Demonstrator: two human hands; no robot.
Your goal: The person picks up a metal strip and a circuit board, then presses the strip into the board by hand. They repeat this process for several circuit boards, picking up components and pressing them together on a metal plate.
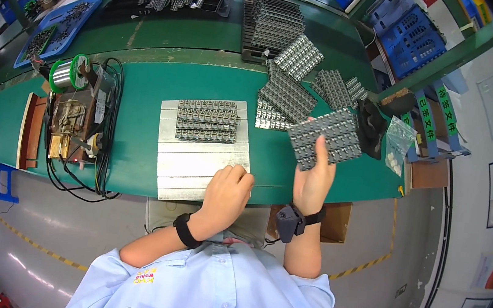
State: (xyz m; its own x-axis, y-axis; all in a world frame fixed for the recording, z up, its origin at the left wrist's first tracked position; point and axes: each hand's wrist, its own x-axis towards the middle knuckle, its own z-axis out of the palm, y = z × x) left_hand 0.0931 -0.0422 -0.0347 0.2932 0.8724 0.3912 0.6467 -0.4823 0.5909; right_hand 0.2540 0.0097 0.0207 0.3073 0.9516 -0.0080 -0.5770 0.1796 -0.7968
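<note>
My right hand [315,178] is closed on the lower edge of a grey panel of small circuit boards [327,138], thumb on top, holding it tilted above the bench. Curled fingers close my left hand [228,193] at the lower right corner of a silvery slatted metal plate [189,168]; what they hold, if anything, is hidden. Several board panels [207,120] lie overlapped on the upper part of that plate. Beyond my right hand, a loose pile of similar panels [290,95] spreads over the green bench top.
Left of the plate stands a soldering device [72,123] with a solder wire spool [68,75] and looping black cables [115,132]. Racks of panels [274,25] occupy the far bench. At right are a clear plastic bag [399,142], a black cloth-like item [372,126] and file holders [441,119].
</note>
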